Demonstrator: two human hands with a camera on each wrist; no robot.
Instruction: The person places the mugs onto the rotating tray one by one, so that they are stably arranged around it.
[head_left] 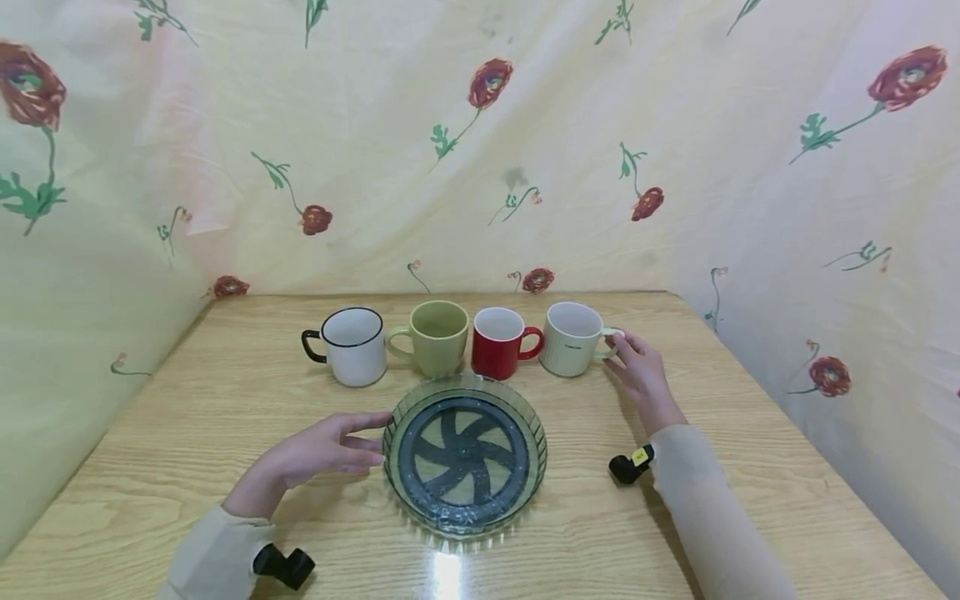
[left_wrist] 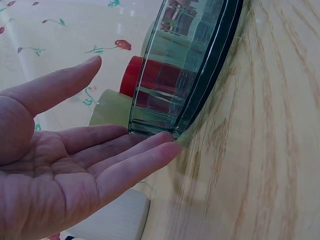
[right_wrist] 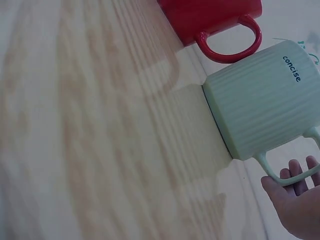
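Observation:
A round clear-glass dish [head_left: 536, 408] with a dark ring and swirl pattern at its base lies at the middle of the table. Straight fingers of my left hand [head_left: 330, 450] rest at its left side; in the left wrist view, the fingertips [left_wrist: 167, 150] meet the dish's wall [left_wrist: 155, 107], palm and thumb apart from it. My right hand [head_left: 641, 375] holds the handle [right_wrist: 287, 181] of a pale green ribbed mug [right_wrist: 265, 100] marked "concise". That mug stands upright at the right end of a row, its handle pointing right.
Left of the pale green mug stand a red mug [head_left: 495, 350], a yellow-green mug [head_left: 438, 346] and a white mug [head_left: 356, 358] with black rim and handle. All are upright on the wooden table [head_left: 187, 433]. Floral cloth [head_left: 390, 125] hangs behind and at both sides.

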